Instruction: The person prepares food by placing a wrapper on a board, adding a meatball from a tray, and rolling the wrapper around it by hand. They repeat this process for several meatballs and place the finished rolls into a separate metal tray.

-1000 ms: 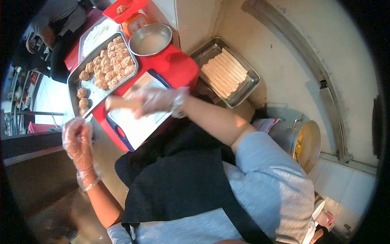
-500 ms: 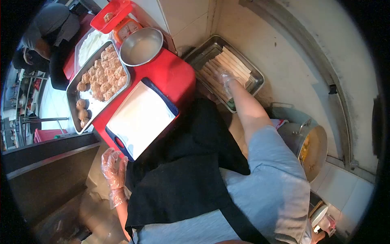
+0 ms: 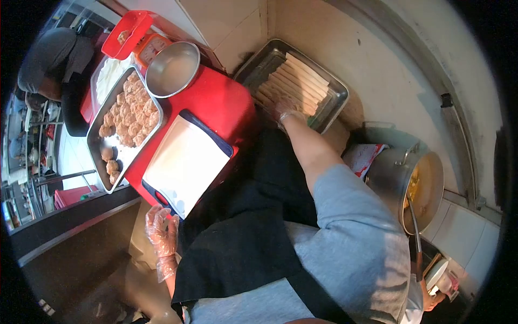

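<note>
My right hand (image 3: 286,108), in a clear plastic glove, rests at the near edge of the pale rolls (image 3: 295,82) lined up in a metal tray (image 3: 337,108); its fingertips blur into the rolls. My left hand (image 3: 163,231), also gloved, hangs beside the lower corner of the red table, near the handle of a dark-edged cutting board. Its fingers are loosely curled and hold nothing visible. A white sheet (image 3: 186,162) covers most of the cutting board (image 3: 208,131). Left of the board, a second metal tray (image 3: 127,154) carries several meat balls (image 3: 129,113).
A metal bowl (image 3: 172,69) and an orange scale (image 3: 152,49) with a red basket (image 3: 127,35) stand at the back of the red table (image 3: 226,97). On the right is a large pot (image 3: 431,189) with a utensil. Another person (image 3: 51,59) is at upper left.
My right hand has moved left and toward me along the rolls. The view has shifted slightly. A utensil now shows in the pot, near another person's hand at lower right.
</note>
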Available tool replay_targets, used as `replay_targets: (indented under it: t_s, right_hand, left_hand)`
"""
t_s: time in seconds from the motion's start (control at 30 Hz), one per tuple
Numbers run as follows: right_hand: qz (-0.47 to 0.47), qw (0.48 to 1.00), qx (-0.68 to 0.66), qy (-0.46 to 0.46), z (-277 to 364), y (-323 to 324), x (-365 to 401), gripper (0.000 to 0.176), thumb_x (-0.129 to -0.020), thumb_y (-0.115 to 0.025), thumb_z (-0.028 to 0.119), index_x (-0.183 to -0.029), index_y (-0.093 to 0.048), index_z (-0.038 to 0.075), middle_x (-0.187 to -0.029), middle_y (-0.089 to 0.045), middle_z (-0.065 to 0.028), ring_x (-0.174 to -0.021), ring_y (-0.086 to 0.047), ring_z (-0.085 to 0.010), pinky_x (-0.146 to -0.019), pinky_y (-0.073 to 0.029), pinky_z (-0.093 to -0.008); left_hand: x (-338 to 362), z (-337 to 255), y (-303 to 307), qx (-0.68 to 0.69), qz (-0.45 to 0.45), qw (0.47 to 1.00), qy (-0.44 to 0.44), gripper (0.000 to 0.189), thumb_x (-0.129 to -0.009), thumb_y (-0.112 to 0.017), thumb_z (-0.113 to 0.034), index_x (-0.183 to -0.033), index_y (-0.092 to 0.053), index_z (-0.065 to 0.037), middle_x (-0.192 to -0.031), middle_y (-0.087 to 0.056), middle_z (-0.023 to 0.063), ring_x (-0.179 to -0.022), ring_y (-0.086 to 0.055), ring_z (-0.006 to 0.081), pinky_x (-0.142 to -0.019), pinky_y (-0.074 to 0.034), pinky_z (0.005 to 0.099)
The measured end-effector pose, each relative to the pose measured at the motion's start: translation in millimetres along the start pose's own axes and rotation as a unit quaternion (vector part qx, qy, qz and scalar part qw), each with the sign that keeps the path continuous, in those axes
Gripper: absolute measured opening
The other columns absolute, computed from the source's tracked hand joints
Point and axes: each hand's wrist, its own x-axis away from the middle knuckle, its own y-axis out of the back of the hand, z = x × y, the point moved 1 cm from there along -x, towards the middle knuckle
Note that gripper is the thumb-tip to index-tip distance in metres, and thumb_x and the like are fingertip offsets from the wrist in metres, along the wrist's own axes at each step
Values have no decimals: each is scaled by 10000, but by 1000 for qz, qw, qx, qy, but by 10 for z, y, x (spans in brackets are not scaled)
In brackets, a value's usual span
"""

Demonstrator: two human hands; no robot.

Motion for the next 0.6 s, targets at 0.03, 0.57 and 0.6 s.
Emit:
replay_targets:
  t_s: [0.03,0.57,0.6]
  right_hand:
    - [-21,999,-43,-16,-94,-110,-82,472,-989,-399,348,-1444,-388,224,-1499,-355,-45,-1376,-326,-251,-1121,-288,-394]
    - [31,996,-87,14,-1092,-186,34,302,-938,-477,246,-1089,-627,32,-1140,-610,-196,-1087,-587,-315,-923,-479,-420]
    - [76,994,-73,14,-1072,-180,-20,293,-933,-491,254,-1054,-641,33,-1131,-607,-197,-1081,-585,-319,-926,-476,-421]
  left_hand:
    - [-25,-8,15,-24,2,999,-20,249,-751,-755,-57,-980,-658,-52,-1129,-589,157,-1051,-581,312,-849,-500,392]
    - [216,314,-101,-13,-29,999,35,328,-729,-757,-101,-1040,-660,-58,-1110,-621,186,-1074,-587,368,-901,-485,441]
    - [221,305,-96,6,-31,998,55,371,-716,-776,-132,-1062,-660,-60,-1139,-615,186,-1083,-583,367,-923,-475,443]
